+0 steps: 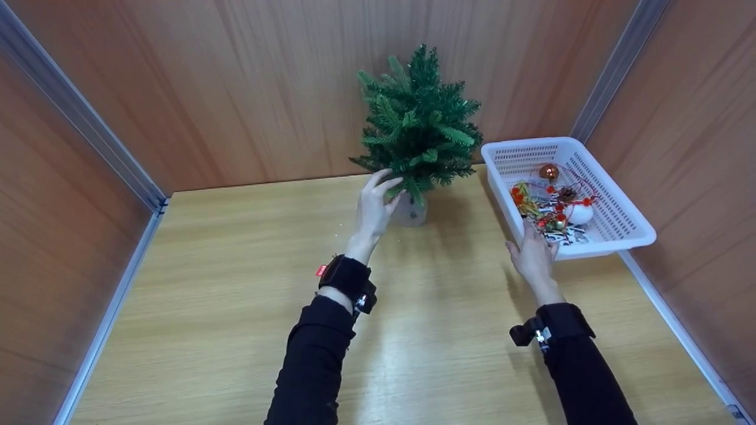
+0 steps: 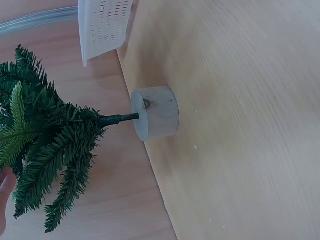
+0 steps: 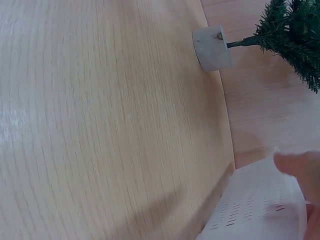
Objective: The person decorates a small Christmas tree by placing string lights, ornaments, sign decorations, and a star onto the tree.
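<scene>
A small green artificial Christmas tree (image 1: 416, 118) stands against the back wall on a pale round base (image 2: 157, 112). My left hand (image 1: 373, 206) is at its lower left branches, fingers spread and slightly bent, nothing held. My right hand (image 1: 533, 260) reaches over the near left rim of a white plastic basket (image 1: 620, 236), thumb apart from the fingers. Its fingertips lie at the ornaments, among them a red-berried sprig (image 1: 552, 222), a white ball (image 1: 579, 213), a copper-coloured ball (image 1: 548, 172) and a pinecone (image 1: 567, 195). The right fingertips are partly hidden among these.
Wood-grained panels (image 1: 236, 88) enclose the table (image 1: 236, 330) at the back and both sides, with metal strips along the corners. The basket stands at the right, close to the side panel. Tiny white specks (image 2: 195, 147) lie near the tree base.
</scene>
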The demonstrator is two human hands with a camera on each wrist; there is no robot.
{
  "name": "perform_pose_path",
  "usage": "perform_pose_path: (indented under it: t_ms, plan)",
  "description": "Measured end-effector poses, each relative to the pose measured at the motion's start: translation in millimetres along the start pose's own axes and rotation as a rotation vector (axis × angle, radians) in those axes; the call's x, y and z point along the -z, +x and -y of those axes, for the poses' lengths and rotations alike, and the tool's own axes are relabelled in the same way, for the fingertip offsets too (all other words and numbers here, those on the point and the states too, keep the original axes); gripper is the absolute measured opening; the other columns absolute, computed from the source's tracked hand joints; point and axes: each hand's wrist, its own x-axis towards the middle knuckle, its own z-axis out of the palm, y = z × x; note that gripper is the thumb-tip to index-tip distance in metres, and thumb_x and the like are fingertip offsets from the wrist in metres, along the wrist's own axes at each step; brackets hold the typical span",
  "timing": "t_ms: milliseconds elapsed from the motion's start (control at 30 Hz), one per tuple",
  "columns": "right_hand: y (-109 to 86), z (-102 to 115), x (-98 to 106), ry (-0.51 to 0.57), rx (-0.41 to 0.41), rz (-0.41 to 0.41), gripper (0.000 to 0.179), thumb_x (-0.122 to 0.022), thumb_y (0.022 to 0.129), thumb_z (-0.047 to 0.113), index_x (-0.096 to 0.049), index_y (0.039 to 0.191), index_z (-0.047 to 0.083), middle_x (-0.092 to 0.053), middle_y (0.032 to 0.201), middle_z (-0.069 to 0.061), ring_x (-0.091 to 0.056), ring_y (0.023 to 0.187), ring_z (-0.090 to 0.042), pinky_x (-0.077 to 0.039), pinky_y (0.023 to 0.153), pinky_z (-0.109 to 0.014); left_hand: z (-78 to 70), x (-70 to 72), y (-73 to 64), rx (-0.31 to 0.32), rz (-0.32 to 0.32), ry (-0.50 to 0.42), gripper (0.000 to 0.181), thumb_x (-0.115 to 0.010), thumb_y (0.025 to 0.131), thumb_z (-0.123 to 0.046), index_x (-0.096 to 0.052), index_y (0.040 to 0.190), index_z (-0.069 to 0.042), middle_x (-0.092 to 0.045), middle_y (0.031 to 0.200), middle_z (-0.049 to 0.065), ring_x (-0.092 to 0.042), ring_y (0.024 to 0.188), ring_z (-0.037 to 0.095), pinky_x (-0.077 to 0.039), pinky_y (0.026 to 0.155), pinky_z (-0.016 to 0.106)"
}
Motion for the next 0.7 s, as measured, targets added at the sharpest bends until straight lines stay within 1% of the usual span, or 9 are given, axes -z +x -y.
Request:
perform_pose_path:
  t_ms: [100,167,300,467,567,700]
  plan:
    - [3.4,-4,0,0.014,-0.011,-0.017,0.048,-0.050,0.086,0.006,-0.034,0.130,-0.006,-0.054,0.106,-0.029,-0.050,0.092,-0.042,-0.024,0.084,-0.053,0.4,-3.9,0.8,0.012,-0.013,-0.012,0.022,-0.065,0.080,-0.007,-0.065,0.100,0.001,-0.059,0.108,0.015,-0.053,0.103,0.026,-0.045,0.086,0.029]
    - [5.4,-6,0,0.023,-0.016,-0.021,0.046,-0.048,0.086,0.001,-0.035,0.130,-0.005,-0.056,0.101,-0.028,-0.052,0.088,-0.041,-0.025,0.082,-0.051,0.2,-6.2,1.6,0.013,-0.018,-0.024,0.021,-0.064,0.080,-0.006,-0.065,0.100,0.002,-0.062,0.104,0.013,-0.056,0.100,0.024,-0.046,0.084,0.027]
    - [7.5,-8,-1,0.025,0.001,-0.022,0.046,-0.050,0.085,0.001,-0.037,0.129,-0.006,-0.058,0.094,-0.028,-0.054,0.083,-0.041,-0.027,0.081,-0.050,-1.1,-10.4,3.1,0.000,-0.041,-0.056,0.019,-0.064,0.080,-0.003,-0.065,0.098,0.003,-0.064,0.097,0.012,-0.059,0.094,0.022,-0.046,0.083,0.024]
    - [6.3,-8,1,0.004,0.044,-0.025,0.046,-0.051,0.083,0.001,-0.039,0.127,-0.007,-0.058,0.096,-0.029,-0.054,0.086,-0.042,-0.028,0.081,-0.050,-3.9,-14.4,5.0,-0.017,-0.096,-0.078,0.016,-0.064,0.078,0.001,-0.066,0.094,0.004,-0.065,0.093,0.012,-0.060,0.088,0.023,-0.048,0.077,0.024]
    - [4.9,-9,1,0.000,0.064,-0.028,0.046,-0.052,0.083,0.000,-0.040,0.126,-0.007,-0.058,0.093,-0.029,-0.055,0.084,-0.042,-0.030,0.082,-0.051,-5.1,-15.9,5.1,-0.029,-0.122,-0.084,0.014,-0.065,0.078,0.000,-0.066,0.092,0.004,-0.065,0.090,0.012,-0.061,0.085,0.022,-0.050,0.072,0.025]
    - [3.4,-11,2,0.022,0.108,-0.048,0.046,-0.054,0.080,-0.002,-0.042,0.124,-0.009,-0.058,0.093,-0.030,-0.055,0.079,-0.044,-0.034,0.080,-0.051,-7.0,-15.7,4.0,-0.069,-0.157,-0.075,0.013,-0.066,0.078,-0.003,-0.067,0.089,0.003,-0.066,0.086,0.011,-0.062,0.080,0.020,-0.050,0.068,0.023]
